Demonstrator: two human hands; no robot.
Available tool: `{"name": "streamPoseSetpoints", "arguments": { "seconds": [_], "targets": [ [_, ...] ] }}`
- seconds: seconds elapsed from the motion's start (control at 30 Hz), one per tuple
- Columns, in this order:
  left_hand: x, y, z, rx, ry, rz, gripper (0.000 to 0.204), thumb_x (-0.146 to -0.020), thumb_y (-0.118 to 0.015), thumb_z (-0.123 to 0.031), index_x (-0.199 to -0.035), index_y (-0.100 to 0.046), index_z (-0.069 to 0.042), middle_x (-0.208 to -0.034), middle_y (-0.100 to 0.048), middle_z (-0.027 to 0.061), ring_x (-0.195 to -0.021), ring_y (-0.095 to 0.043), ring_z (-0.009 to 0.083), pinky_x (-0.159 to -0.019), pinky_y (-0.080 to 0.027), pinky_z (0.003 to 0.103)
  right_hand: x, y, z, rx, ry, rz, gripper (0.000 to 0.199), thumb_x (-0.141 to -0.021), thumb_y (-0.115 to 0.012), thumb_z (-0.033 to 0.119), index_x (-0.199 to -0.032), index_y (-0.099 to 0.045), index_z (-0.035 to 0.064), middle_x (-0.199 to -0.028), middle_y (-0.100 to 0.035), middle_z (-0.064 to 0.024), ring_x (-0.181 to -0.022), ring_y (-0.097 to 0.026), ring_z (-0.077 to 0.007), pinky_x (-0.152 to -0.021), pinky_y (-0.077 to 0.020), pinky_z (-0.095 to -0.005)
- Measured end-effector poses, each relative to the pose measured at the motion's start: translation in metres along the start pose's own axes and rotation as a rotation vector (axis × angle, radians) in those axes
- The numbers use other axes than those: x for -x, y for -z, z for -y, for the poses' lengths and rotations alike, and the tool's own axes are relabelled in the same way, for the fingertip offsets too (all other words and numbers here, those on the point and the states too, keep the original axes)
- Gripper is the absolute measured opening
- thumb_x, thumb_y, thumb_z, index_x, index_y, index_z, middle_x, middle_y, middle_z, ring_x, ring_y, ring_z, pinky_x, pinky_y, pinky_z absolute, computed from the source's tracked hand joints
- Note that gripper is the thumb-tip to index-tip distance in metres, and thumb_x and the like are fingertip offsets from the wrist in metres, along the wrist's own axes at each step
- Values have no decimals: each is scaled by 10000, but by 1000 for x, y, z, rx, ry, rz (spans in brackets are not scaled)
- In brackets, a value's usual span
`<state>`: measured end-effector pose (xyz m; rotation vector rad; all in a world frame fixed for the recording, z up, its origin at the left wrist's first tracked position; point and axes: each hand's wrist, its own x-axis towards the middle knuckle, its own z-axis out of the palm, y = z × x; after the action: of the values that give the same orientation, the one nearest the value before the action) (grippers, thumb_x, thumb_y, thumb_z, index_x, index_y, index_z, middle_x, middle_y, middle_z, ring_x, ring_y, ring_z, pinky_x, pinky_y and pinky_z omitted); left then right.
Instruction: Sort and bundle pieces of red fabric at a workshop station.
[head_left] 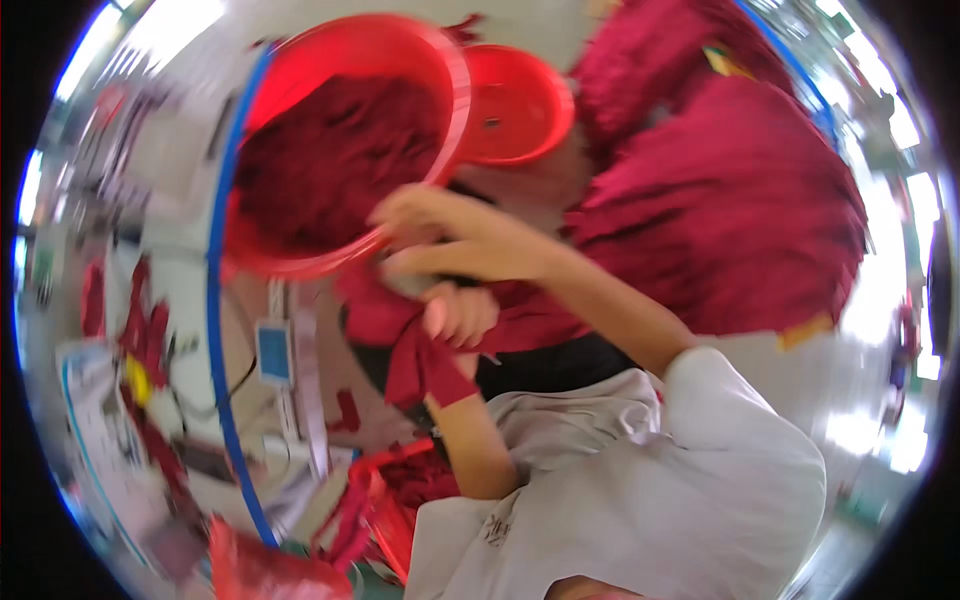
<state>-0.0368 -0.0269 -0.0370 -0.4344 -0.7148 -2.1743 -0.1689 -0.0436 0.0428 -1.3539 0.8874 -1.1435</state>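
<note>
My left hand (463,315) is closed, its fingers curled around a piece of dark red cloth (430,365) that hangs down over the wrist. Just above it, my right hand (430,235) reaches across from the right with bent fingers, smeared by motion. Whether it holds anything does not show. A small greyish shape between the two hands is too blurred to name. The right fingertips are close to the near rim of a large red basin (462,95), which holds a heap of dark red fabric (340,160). More dark red cloth lies across my lap, behind my hands.
Beside the large basin stands a smaller red basin (515,105). Big piles of dark red fabric (715,200) rise on the right. To the left are a blue-edged table (222,300) and a blue-faced box (273,352). A red basket (385,515) with cloth stands at lower left.
</note>
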Motion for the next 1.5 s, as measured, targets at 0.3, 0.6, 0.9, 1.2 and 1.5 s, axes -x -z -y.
{"name": "streamPoseSetpoints", "arguments": {
  "seconds": [0.3,0.6,0.9,1.2,1.5],
  "targets": [
    [20,-30,-38,-177,47,-308,464,-1026,-427,-357,-620,-349,-146,-532,-328,-25,-513,-325,127,-571,-326,302,55,-20,-22,66,-303,251,565,-894,-706,355,-1282,-524,-13,-1079,-640,-81,-992,-583,-134,-907,-460,-292],
    [16,-31,-39,366,-195,-793,493,-1029,-372,-437,-637,-348,-141,-539,-310,-17,-511,-318,135,-588,-329,302,49,-34,-20,360,-324,164,500,-853,-739,312,-1191,-561,-10,-999,-671,-142,-926,-653,-220,-846,-483,-318],
    [23,-28,-48,353,-217,-852,484,-1035,-365,-421,-641,-369,-140,-543,-320,-15,-526,-344,137,-604,-343,305,16,-20,-14,393,-354,206,426,-892,-700,194,-1254,-536,41,-830,-657,-58,-785,-595,-95,-739,-476,-278],
    [24,-28,-47,357,-213,-843,473,-1048,-357,-404,-655,-374,-143,-556,-327,-17,-538,-355,133,-620,-349,297,-133,53,-84,855,-244,100,261,-899,-637,229,-1073,-650,35,-895,-696,-120,-867,-666,-197,-794,-514,-327],
    [23,-25,-51,353,-172,-854,457,-1041,-375,-393,-655,-370,-149,-563,-341,-15,-553,-362,139,-642,-357,308,-167,63,-94,1559,-535,606,354,-763,-691,249,-1055,-723,51,-1017,-706,-206,-1017,-672,-344,-856,-534,-428]
  ]
}}
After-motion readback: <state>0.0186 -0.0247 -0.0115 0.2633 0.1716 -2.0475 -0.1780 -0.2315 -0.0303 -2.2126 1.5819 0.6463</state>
